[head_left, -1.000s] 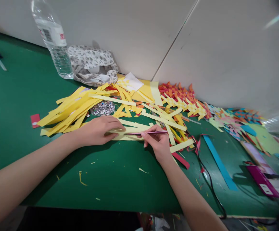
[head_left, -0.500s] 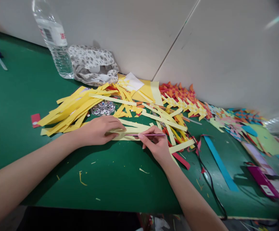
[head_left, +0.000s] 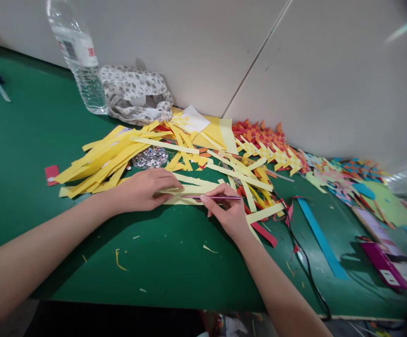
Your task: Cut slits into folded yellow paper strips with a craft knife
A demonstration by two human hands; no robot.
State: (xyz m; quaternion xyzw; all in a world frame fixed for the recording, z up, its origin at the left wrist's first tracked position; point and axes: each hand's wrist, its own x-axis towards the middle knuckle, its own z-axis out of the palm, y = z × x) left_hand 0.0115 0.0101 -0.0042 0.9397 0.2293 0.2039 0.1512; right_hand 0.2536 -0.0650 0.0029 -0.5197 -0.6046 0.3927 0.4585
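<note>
My left hand [head_left: 143, 189] lies with fingers curled down on a pale yellow paper sheet [head_left: 192, 193], pressing it to the green mat [head_left: 175, 262]. My right hand [head_left: 228, 210] pinches a thin pink-purple tool [head_left: 221, 198], whose point rests on the same yellow sheet close to my left fingertips. A heap of yellow paper strips [head_left: 108, 157] spreads just behind both hands.
A water bottle [head_left: 79, 54] and a patterned cloth pouch [head_left: 135, 96] stand at the back by the wall. A dish of googly eyes [head_left: 150, 157] sits among the strips. Woven paper fish [head_left: 270, 145] line the wall. A black cable [head_left: 305, 262] and blue strip [head_left: 321, 236] lie right.
My right hand with the thin tool has slid slightly left and toward me along the yellow sheet. My left hand has stayed in place.
</note>
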